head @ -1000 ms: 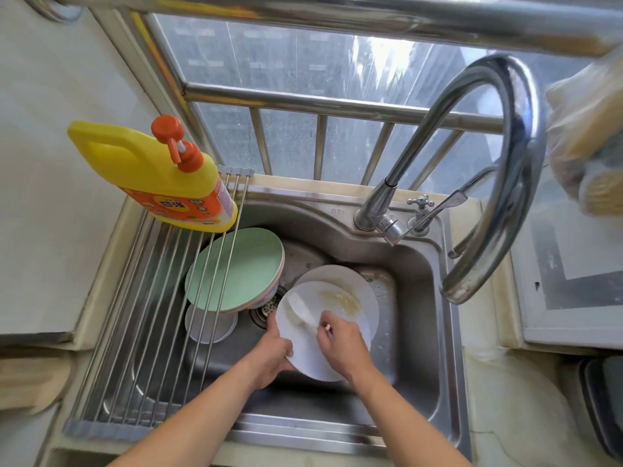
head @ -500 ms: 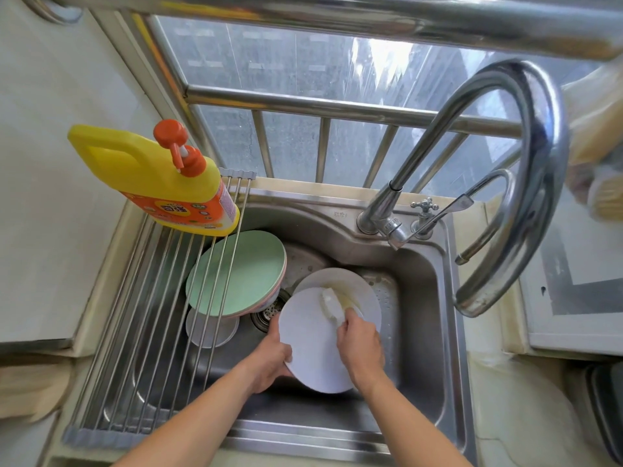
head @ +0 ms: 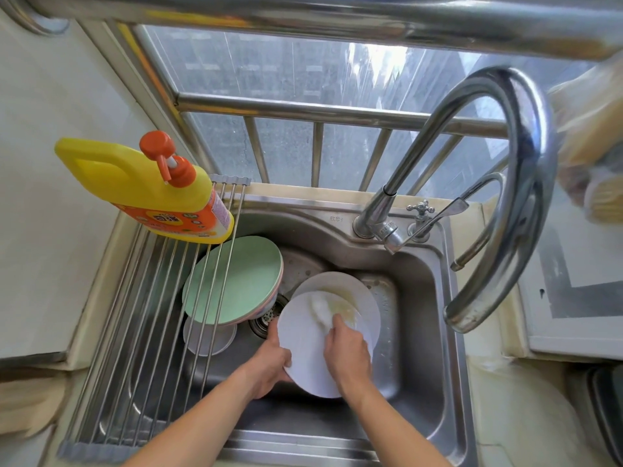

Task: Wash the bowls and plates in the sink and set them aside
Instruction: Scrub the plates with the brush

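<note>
Down in the sink (head: pixel 421 298), the left hand (head: pixel 269 365) grips a white plate (head: pixel 306 352) by its rim, while the right hand (head: pixel 347 355), fingers curled, presses a pale cloth (head: pixel 320 310) against it.

Two white plates (head: pixel 310 352), one green plate (head: pixel 236 281) (pink beneath), one bottle (head: pixel 148 187).

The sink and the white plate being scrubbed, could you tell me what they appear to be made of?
The sink looks like brushed stainless steel: grey, with soft streaky reflections. The white plate, held by the left hand while the right hand scrubs it, looks like glazed ceramic or melamine: smooth, opaque, faintly glossy. The picture leaves open which.
</note>
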A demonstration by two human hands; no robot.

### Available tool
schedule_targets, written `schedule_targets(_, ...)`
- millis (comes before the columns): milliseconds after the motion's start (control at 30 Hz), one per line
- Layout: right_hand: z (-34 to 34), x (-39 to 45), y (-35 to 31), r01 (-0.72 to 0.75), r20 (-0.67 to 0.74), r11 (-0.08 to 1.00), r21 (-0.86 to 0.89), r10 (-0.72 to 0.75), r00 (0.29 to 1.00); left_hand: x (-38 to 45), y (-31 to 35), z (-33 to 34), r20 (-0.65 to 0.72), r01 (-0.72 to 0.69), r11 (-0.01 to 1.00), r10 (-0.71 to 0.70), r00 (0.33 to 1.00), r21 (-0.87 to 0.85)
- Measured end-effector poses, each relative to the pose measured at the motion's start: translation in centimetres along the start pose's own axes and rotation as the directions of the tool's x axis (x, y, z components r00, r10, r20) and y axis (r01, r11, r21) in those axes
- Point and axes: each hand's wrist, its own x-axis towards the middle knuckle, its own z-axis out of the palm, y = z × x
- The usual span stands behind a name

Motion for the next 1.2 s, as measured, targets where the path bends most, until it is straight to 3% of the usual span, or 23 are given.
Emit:
schedule_targets(100,0.5,0.0,0.1,0.159,0.096,0.983,0.097,-0.168,0.981,0.3,-0.3,-0.1,-0.016,0.003,0.999,-0.004,1.0,-0.044)
schedule_targets(200,0.3,1.1,1.3,-0.032,-0.026,0.999,-0.043,0.031,0.999,0.3,-0.2,-0.1,-0.014,0.004,0.999,-0.004,1.0,-0.033)
schedule_targets(267,-0.1,1.3,1.3,-0.164,-0.084,0.986,-0.032,0.161,0.983,0.3,0.0,-0.1,-0.005,0.007,1.0,-0.007,1.0,-0.018)
schedule_targets(333,0.0,1.1,0.5,-0.092,-0.055,0.996,0.004,0.093,0.994,0.3,0.2,0.0,-0.01,0.007,1.0,-0.008,1.0,-0.017)
schedule_targets(467,-0.1,0.2,-0.4,0.11,0.152,0.977,0.182,-0.138,0.979,0.3,0.1,0.0,-0.03,-0.006,0.999,0.005,1.0,-0.036)
schedule_targets(667,-4.0,-1.1,1.5,0.101,0.407,0.97,0.222,-0.186,0.894,-0.9,1.2,0.7,-0.055,-0.1,0.995,0.098,0.994,-0.02)
schedule_targets(800,-6.5,-2.0,3.4,0.083,0.51,0.991,0.107,-0.126,0.851,-1.3,1.7,1.5,-0.116,-0.166,0.985,0.159,0.98,-0.045)
schedule_targets(1033,-7.8,-0.8,4.4,0.027,0.425,0.997,-0.072,0.006,0.905,-1.2,1.3,1.6,-0.135,-0.144,0.987,0.134,0.982,-0.068)
schedule_targets(1200,-7.3,0.0,5.0,-0.085,0.207,0.977,-0.198,0.126,0.97,-1.1,1.1,0.8,-0.087,-0.142,0.986,0.134,0.987,-0.085)
